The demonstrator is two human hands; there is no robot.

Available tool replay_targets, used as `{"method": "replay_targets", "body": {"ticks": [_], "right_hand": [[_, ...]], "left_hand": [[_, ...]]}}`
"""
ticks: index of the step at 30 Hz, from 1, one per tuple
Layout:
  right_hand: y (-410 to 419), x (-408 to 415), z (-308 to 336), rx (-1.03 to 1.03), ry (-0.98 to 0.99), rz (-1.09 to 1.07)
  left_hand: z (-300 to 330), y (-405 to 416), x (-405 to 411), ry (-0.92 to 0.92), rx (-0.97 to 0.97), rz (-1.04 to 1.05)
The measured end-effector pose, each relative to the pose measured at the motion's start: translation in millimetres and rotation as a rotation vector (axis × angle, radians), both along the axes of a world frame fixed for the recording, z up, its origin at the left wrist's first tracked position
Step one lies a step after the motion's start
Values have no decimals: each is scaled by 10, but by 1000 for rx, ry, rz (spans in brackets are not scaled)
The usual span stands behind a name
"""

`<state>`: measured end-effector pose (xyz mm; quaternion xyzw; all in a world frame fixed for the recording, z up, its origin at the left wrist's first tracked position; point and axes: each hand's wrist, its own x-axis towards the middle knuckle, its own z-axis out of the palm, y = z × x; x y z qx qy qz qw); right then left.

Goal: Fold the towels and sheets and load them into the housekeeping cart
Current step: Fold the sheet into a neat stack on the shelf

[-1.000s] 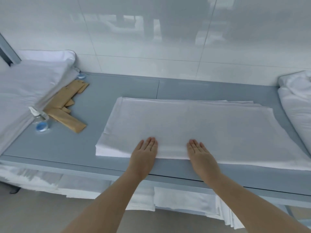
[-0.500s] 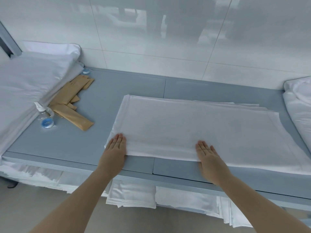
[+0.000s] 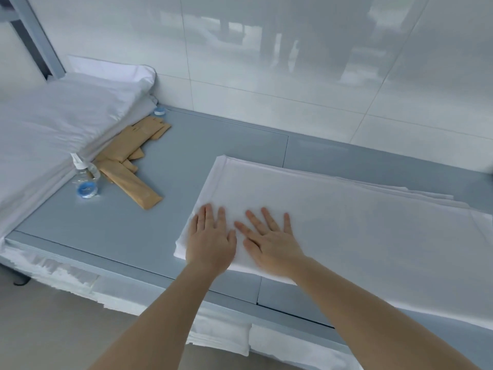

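A white folded sheet [image 3: 346, 222] lies flat on the grey-blue table top [image 3: 149, 231], running off to the right. My left hand [image 3: 210, 241] presses flat on the sheet's near left corner, fingers straight. Beside it, my right hand [image 3: 269, 241] lies flat on the sheet with fingers spread. The two hands sit close together, almost touching. Neither hand holds anything.
White pillows [image 3: 58, 124] are piled at the left end of the table. Next to them lie several tan paper packets [image 3: 128, 166] and small clear bottles with blue caps [image 3: 85, 182]. Folded white linen [image 3: 221, 335] sits on the shelf under the table. A glossy white wall [image 3: 293, 62] stands behind.
Both hands slid left along the sheet's near edge and came together at its left corner. The view turned left, so the right pile left the frame.
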<state>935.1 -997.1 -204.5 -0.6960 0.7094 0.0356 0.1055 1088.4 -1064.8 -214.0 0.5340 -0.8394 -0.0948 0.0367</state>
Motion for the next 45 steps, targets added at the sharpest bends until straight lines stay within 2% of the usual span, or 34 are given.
{"method": "replay_targets", "body": {"ticks": [7, 12, 15, 18, 19, 21, 24, 26, 30, 34, 39, 45], "right_hand": [[-979, -41, -136, -81, 56, -28], [-1317, -493, -74, -70, -9, -157], [-1080, -1143, -46, -40, 51, -330], [-499, -1849, 0, -21, 124, -552], [-292, -2007, 19, -24, 132, -586], [111, -2180, 42, -37, 99, -522], [614, -2237, 12, -22, 38, -289], [857, -2352, -1, -18, 73, -247], [1071, -2543, 22, -38, 91, -349], [1059, -2507, -22, -53, 109, -387], [1064, -2451, -63, -57, 96, -476], [1070, -2111, -152, -90, 72, -696]], "left_hand": [[-149, -18, -42, -58, -49, 71], [-173, -30, -26, -33, -21, 64], [-160, -27, -25, -51, -7, 59], [-127, -40, -35, -82, 10, 37], [-113, -49, -27, -93, 15, 35], [-64, -33, -62, -113, 31, 59], [30, 153, -362, -111, 66, 82], [65, 451, -747, -80, 75, -14], [29, 1118, -1524, -36, 88, -212], [-61, 1304, -1766, -84, 17, -193], [-149, 1068, -1720, -109, -38, -259], [-90, 409, -1620, -168, -28, -496]]}}
